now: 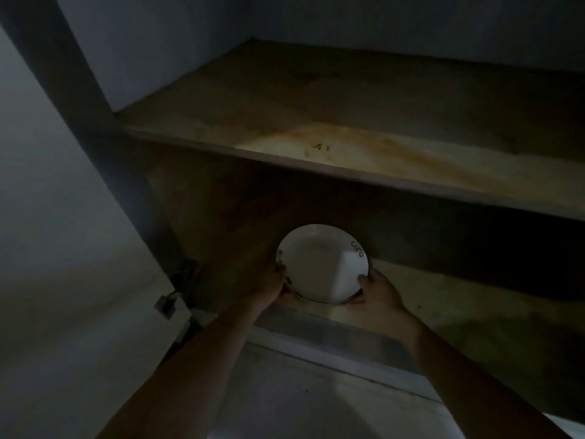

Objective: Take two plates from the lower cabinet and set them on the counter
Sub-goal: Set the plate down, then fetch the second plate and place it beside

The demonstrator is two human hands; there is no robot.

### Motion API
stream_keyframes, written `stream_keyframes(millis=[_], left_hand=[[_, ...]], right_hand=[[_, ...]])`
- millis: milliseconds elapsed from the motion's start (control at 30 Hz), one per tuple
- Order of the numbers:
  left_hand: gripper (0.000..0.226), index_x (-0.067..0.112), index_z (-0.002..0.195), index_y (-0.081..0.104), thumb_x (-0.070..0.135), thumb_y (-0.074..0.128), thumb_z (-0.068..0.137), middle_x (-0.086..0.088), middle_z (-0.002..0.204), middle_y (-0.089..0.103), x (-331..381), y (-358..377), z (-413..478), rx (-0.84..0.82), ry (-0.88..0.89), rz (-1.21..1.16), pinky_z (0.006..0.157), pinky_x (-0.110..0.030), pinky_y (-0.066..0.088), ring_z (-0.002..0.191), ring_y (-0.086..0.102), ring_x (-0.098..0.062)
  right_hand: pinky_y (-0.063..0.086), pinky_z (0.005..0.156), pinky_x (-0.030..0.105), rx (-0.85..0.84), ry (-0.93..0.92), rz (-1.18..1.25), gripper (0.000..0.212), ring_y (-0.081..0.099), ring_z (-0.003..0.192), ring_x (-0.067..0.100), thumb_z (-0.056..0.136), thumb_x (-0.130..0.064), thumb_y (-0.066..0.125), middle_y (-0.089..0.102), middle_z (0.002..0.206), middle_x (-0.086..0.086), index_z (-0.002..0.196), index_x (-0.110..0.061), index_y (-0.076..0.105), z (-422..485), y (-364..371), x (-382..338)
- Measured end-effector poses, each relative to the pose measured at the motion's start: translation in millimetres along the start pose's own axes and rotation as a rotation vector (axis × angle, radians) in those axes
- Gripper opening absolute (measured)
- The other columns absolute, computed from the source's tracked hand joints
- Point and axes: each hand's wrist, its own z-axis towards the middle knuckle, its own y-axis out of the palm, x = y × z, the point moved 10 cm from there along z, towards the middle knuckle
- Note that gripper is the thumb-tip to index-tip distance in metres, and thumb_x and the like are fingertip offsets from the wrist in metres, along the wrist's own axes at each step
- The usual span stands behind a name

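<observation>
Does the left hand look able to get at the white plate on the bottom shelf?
Probably yes: the left hand grips the left rim of the plate, with nothing in between.

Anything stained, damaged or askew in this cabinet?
The upper shelf carries a brownish stain near its front edge. The white plate, gripped at its rim by the left hand and right hand, looks intact.

A round white plate (319, 264) with dark writing on its rim lies low in the cabinet (316, 172), near the front. A second rim (318, 301) shows beneath it.
</observation>
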Motion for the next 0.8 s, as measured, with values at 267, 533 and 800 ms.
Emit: stream_keyframes(millis=[267, 533, 800], left_hand=[[0.037, 0.004, 0.138, 0.042, 0.017, 0.035, 0.104, -0.004, 0.069, 0.059, 24.5, -13.3, -62.4, 0.004, 0.004, 0.035, 0.039, -0.015, 0.045, 0.039, 0.056, -0.004], [0.026, 0.010, 0.128, 0.045, 0.011, 0.039, 0.102, -0.009, 0.101, 0.059, 96.1, -38.4, -236.9, -0.123, -0.088, -0.096, 0.050, -0.018, 0.053, 0.068, 0.063, -0.006], [0.017, 0.008, 0.113, 0.052, 0.013, 0.042, 0.099, -0.012, 0.091, 0.064, 217.0, -88.3, -448.1, -0.131, -0.299, 0.023, 0.047, -0.022, 0.049, 0.070, 0.063, -0.021]], right_hand=[[0.061, 0.073, 0.048, 0.030, -0.082, -0.196, 0.019, 0.070, 0.089, 0.037, 0.094, -0.026, 0.048, 0.068, 0.105, 0.019, 0.108, -0.016, 0.057, -44.9, -12.6, -12.3], [0.060, 0.055, 0.027, 0.047, 0.059, 0.027, 0.037, 0.057, 0.112, 0.037, 0.099, -0.002, 0.041, 0.054, 0.128, 0.012, 0.135, -0.003, 0.048, -216.2, -43.5, -31.8], [0.058, 0.054, 0.020, 0.028, 0.197, -0.068, 0.028, 0.060, 0.090, 0.015, 0.099, -0.003, 0.041, 0.058, 0.118, 0.015, 0.124, 0.001, 0.053, -457.0, -115.8, -154.7]])
